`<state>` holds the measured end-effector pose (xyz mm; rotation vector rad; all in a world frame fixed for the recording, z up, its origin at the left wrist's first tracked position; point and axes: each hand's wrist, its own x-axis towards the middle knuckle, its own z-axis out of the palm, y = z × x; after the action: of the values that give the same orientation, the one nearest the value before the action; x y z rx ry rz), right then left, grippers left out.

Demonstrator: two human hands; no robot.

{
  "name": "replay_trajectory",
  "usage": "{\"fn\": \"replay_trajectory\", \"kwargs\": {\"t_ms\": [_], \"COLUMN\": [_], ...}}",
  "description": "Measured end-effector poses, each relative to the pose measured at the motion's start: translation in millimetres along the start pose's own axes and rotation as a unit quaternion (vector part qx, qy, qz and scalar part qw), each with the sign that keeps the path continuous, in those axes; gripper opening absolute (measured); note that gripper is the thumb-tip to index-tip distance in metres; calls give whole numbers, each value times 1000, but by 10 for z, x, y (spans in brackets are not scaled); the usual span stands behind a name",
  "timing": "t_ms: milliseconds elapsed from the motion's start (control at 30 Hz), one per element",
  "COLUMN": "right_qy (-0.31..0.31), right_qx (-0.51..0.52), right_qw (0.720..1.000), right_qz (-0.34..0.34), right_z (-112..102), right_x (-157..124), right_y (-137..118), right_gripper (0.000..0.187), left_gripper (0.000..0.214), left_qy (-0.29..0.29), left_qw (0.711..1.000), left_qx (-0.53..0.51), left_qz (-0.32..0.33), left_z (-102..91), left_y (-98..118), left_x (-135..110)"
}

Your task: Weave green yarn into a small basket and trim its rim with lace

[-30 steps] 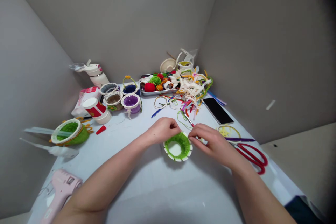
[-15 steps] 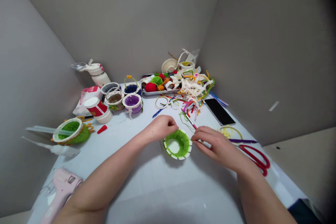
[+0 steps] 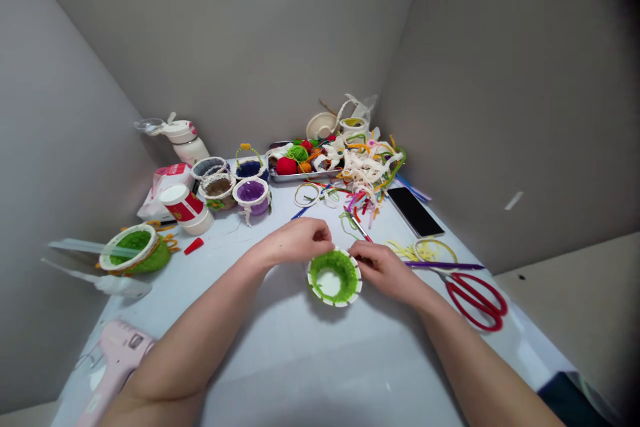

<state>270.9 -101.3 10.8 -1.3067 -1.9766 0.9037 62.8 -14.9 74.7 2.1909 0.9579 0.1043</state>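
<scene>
A small paper cup [image 3: 359,278] with a notched white rim and fuzzy green yarn lining its inside stands tilted toward me, mid-table. My left hand [image 3: 303,240] is closed at its far left rim, with some fingers hidden behind the cup. At the upper right rim, my right hand [image 3: 383,267] has its fingers pinched together; whatever strand they hold is too small to make out. Just beyond the right hand lies a red and silver pen-like tool [image 3: 361,225], beside loose green yarn [image 3: 347,219].
Red-handled scissors [image 3: 477,300], a purple stick [image 3: 450,265] and a phone [image 3: 416,211] lie right. A tray [image 3: 305,178] of yarn balls stands behind. Finished-looking small baskets [image 3: 251,193], a green basket [image 3: 160,257], a white bottle [image 3: 190,143] and a pink glue gun [image 3: 123,353] are left.
My right hand has moved left and closer in to the cup's rim, uncovering yellow strands and more of the scissors. The left hand and the cup have shifted slightly left.
</scene>
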Motion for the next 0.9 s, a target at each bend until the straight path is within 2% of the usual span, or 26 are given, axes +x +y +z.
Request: {"fn": "replay_trajectory", "kwargs": {"t_ms": [67,133,267,433,633,900], "right_qy": [0,-1,-4,-27,-33,-25], "right_qx": [3,6,0,-33,-98,-150], "right_qw": [1000,1000,1000,999,995,987], "right_qz": [3,5,9,19,-8,-44], "right_z": [6,9,3,-99,-260,-296], "right_x": [3,5,4,-52,-147,-195], "right_y": [-1,5,27,3,-131,-269], "right_gripper": [16,16,18,17,18,19], "left_gripper": [22,23,22,22,21,20], "left_qy": [23,6,-19,-12,-1,17], "left_qw": [998,994,989,990,993,995], "left_qx": [-52,-101,-143,-136,-116,-96], "left_qz": [29,39,11,-20,-12,1], "left_z": [83,167,244,237,279,311], "left_y": [-24,-51,-73,-71,-94,-114], "left_x": [54,111,167,166,167,163]}}
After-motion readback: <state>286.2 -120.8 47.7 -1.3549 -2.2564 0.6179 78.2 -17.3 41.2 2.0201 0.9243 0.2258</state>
